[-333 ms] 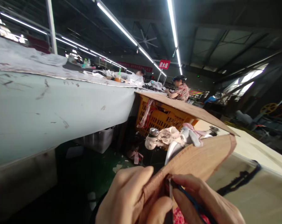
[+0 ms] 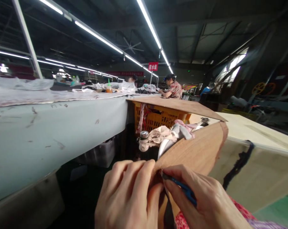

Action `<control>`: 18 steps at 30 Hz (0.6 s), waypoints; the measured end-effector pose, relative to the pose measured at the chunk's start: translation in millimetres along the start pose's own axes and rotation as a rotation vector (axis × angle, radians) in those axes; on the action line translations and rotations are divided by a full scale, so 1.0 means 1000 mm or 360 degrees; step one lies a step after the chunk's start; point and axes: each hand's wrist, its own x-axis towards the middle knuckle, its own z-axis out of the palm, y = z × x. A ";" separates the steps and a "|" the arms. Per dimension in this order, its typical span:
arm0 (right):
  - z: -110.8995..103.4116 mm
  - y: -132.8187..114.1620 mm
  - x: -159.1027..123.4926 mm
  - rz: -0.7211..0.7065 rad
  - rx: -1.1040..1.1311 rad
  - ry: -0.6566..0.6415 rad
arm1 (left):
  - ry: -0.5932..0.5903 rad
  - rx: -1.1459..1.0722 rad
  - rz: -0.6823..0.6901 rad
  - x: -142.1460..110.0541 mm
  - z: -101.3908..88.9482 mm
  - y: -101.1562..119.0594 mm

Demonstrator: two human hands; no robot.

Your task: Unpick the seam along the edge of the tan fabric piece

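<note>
Now, lower centre | left hand [image 2: 127,194], newly knuckles-up, clasps brown panel [image 2: 193,151], apparently steadying it | right hand [image 2: 201,194] pinches blue tool [image 2: 186,190]

Between your right fingers [image 2: 182,175], the blue tool [image 2: 189,192] looks like smooth plastic. Just beyond your fingertips, the brown board [image 2: 194,149] seems matt wood; farther, the cloth [image 2: 159,135] is wrinkled.

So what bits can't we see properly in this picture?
In the head view:
Slim blue tool: partly covered by the right hand.
Dark narrow strip: cut off by the bottom edge.
Curved white object: partly behind the curved brown panel.
Distant red banner: lettering too small.
</note>
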 end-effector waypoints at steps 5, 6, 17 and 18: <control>0.005 0.004 0.001 -0.0060 -0.0128 -0.0103 | -0.0249 0.0191 0.0359 0.024 -0.001 -0.005; 0.008 0.007 0.001 -0.0098 -0.0155 -0.0057 | -0.0337 0.0173 0.0368 0.029 -0.001 -0.005; 0.014 0.014 -0.012 -0.0366 -0.0482 0.0191 | -0.0674 0.0148 0.0541 0.043 0.004 -0.001; 0.009 0.015 -0.018 -0.0320 -0.0448 0.0193 | -0.0661 0.0171 0.0522 0.042 0.006 -0.004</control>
